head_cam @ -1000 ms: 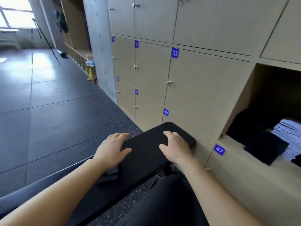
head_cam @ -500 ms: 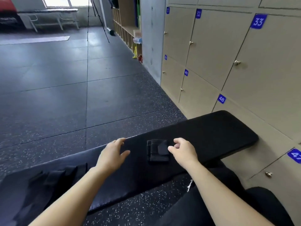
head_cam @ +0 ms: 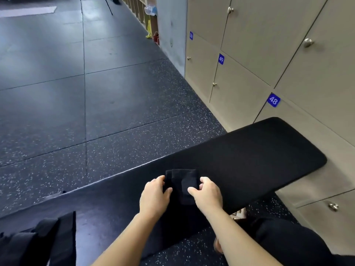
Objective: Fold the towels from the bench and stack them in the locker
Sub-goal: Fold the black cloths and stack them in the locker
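A small folded black towel [head_cam: 182, 182] lies on the black padded bench [head_cam: 259, 156]. My left hand [head_cam: 153, 196] grips the towel's left edge, fingers curled round it. My right hand [head_cam: 208, 194] grips its right edge, thumb on top of the cloth. A heap of unfolded black towels [head_cam: 38, 240] lies on the bench at the lower left. The open locker is out of view.
Beige locker doors numbered 48 [head_cam: 273, 100] and 49 [head_cam: 221, 59] line the wall on the right, all closed. Dark speckled rubber floor [head_cam: 96, 112] spreads to the left. My dark-clothed knee [head_cam: 288, 240] is at the lower right.
My view swung left, away from the open locker. Both hands moved from apart on the bench onto the folded towel and took hold of its two sides.
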`<state>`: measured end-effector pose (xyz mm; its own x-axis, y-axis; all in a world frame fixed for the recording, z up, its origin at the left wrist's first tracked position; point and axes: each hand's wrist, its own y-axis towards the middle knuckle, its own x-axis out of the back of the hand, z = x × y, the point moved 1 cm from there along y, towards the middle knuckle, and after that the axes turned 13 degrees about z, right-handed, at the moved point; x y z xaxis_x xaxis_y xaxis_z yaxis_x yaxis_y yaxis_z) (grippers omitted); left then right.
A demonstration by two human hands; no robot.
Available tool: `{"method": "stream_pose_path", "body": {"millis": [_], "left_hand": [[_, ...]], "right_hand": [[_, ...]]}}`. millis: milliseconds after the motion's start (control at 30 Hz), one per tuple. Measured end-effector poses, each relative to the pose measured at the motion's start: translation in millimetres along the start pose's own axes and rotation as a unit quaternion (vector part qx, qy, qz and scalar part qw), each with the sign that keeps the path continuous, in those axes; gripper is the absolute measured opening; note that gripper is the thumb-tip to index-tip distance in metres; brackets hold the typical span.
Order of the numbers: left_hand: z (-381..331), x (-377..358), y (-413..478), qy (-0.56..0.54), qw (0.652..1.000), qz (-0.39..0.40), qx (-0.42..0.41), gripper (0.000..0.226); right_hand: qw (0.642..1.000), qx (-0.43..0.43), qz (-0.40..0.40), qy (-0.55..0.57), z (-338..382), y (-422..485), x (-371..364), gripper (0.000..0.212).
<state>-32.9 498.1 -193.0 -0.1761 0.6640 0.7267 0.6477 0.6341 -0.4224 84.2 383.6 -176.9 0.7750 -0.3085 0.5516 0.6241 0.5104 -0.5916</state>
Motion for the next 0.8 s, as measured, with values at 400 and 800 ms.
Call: {"method": "stream_pose_path", "body": {"millis": [400,800], "left_hand": [[-33.8,-12.6,7.8,-0.214,0.977,-0.002,0.012,0.004],[-182.2,-22.6,-24.3,-0.378,0.907,0.145,-0.117,0.016]], "right_hand": [[0.997,-0.008,-0.032,0.077,-20.2,15.1,5.3,0.028],[0.938,0.131,-0.170,0.270,-68.6,-59.3,137.0,0.004]]}}
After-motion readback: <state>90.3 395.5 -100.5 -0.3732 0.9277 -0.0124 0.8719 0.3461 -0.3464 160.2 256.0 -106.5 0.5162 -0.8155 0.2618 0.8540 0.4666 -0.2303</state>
